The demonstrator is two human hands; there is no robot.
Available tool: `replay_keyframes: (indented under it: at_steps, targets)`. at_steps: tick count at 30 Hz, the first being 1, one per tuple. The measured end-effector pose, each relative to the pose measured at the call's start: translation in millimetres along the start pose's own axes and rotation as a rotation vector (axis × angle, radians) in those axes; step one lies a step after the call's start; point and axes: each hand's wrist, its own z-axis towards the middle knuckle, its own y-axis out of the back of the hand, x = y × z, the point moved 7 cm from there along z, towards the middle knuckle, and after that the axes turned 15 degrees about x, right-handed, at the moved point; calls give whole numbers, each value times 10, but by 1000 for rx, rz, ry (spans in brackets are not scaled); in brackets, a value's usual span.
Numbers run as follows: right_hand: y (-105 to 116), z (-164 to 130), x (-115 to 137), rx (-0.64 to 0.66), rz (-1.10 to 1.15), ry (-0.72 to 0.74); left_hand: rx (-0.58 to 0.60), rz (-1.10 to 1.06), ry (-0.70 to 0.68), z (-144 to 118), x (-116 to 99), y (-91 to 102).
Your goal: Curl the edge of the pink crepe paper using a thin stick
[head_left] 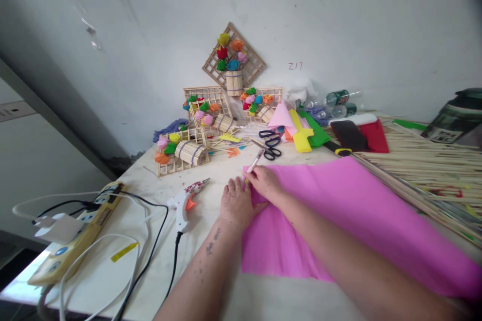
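The right hand (265, 183) grips a small cutter (255, 161) on the pink paper (339, 210) — the flat left hand (235, 203) sits close and could get nicked.

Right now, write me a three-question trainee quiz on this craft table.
1. True or false: the left hand presses on the large pink paper sheet.
2. The right hand grips: A) the black-handled scissors B) a slim pen-like tool C) the white hot glue gun.
3. Which side of the sheet is the glue gun on?

Key: 1 true; 2 B; 3 the person's left.
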Motion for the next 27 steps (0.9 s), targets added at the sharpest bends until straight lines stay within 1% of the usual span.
replay_keyframes:
  at_steps: [12,24,27]
  targets:
    - [-1,10,32,11,-15,1,51,-3,6,1,-11,-26]
    - [2,18,42,23,-11,-6,43,-1,3,-16,-22,-3]
    - [5,18,42,24,-12,-6,19,0,-5,-13,-16,-1]
